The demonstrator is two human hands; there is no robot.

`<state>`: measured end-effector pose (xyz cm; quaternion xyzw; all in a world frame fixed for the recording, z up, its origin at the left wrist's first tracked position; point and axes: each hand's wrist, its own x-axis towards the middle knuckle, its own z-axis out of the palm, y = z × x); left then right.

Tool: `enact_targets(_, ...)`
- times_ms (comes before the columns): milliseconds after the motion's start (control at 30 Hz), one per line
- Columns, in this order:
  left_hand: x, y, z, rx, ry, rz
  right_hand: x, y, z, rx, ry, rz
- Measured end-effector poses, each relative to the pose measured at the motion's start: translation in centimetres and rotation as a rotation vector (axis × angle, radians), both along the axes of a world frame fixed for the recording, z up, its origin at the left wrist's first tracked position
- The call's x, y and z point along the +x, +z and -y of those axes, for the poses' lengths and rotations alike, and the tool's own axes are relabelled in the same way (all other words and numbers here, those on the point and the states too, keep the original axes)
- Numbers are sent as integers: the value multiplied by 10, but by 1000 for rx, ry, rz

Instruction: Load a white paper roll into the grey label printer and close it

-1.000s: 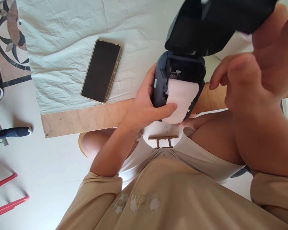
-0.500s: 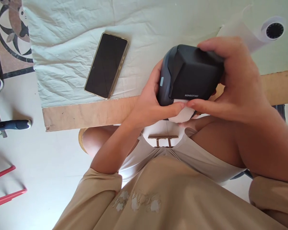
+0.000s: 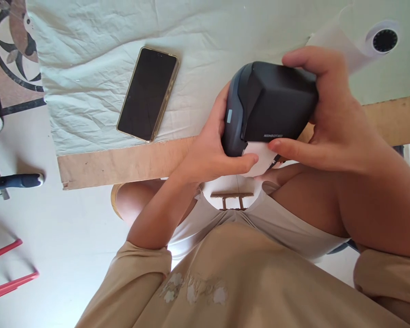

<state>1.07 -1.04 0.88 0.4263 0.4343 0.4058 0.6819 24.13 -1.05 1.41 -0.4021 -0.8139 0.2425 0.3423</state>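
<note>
A small dark label printer (image 3: 269, 107) with its lid closed is held over the table's front edge. My left hand (image 3: 208, 150) grips its left side, thumb lying on the white paper strip (image 3: 259, 157) that sticks out below the lid. My right hand (image 3: 328, 118) wraps over the top and right side of the printer, thumb pressed at the lid's lower edge beside the paper.
A black phone (image 3: 146, 93) lies face up on the white cloth (image 3: 89, 68) left of the printer. A white paper roll (image 3: 369, 43) lies at the back right. The bare wooden table edge (image 3: 123, 161) runs in front. Red bars (image 3: 10, 273) lie on the floor at left.
One second ago the printer's lid stood open with the paper roll showing and my right hand was off it. The lid is now closed, with my right hand pressed over it.
</note>
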Motion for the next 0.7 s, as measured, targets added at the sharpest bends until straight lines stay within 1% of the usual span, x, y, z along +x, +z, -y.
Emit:
enact_targets(67, 2, -5, 0, 23, -52, 93, 1, -1, -1, -99, 66, -31)
enact_targets(167, 6, -7, 1, -8, 18, 200, 1, -8, -5, -328, 80, -159)
enact_targets(233, 8, -4, 2, -72, 37, 238, 0, -16, -8, -428, 42, -252)
enact_targets(300, 9, -2, 2, -113, 34, 260, -2, -23, -11, -440, 22, -280)
enact_targets(367, 8, -1, 2, -116, 24, 284, -2, -27, -13, -393, 2, -257)
enact_targets(467, 5, -4, 0, -104, -42, 342, -1, -27, -14, -322, -8, -214)
enact_targets(533, 3, -5, -1, -105, -42, 380, -1, -26, -13, -300, -16, -186)
enact_targets(600, 3, -5, -2, -113, -12, 414, -1, -26, -13, -314, -21, -168)
enact_targets(700, 4, -2, -2, -109, -29, 436, -5, -28, -14, -359, -36, -201)
